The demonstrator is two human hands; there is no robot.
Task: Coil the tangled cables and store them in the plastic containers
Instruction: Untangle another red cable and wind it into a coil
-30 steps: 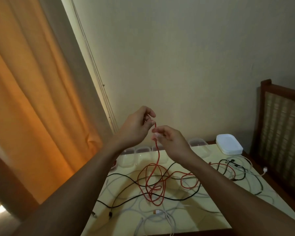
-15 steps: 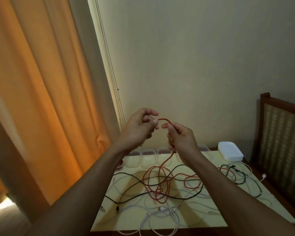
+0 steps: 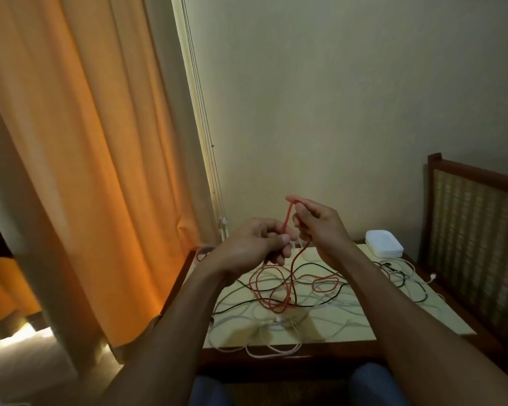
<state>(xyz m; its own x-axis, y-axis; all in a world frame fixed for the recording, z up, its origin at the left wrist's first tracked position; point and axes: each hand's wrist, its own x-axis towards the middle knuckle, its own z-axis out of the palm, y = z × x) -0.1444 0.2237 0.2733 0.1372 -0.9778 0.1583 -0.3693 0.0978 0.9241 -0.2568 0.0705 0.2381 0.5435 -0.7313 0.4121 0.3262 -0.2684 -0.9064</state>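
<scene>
Both my hands are raised above a small table point(image 3: 440, 323) strewn with tangled cables. My left hand point(image 3: 255, 244) pinches the end of a red cable point(image 3: 286, 219) between thumb and fingers. My right hand point(image 3: 317, 227), slightly higher, pinches the top of a short loop of that same cable. From the hands the red cable drops to the tabletop, where its loose loops point(image 3: 276, 297) lie mixed with a black cable point(image 3: 317, 303) and several white cables point(image 3: 276, 347). My hands hide most of the clear containers at the table's far edge; one point(image 3: 203, 253) shows at far left.
A stack of white lids point(image 3: 383, 247) sits at the table's far right corner. An orange curtain point(image 3: 85, 171) hangs close on the left, and a wooden cane-backed chair point(image 3: 475, 230) stands on the right. The wall is directly behind the table.
My right hand has risen and drawn a short loop of red cable upward, while my left hand has dropped lower. The camera has tilted up a little and shifted.
</scene>
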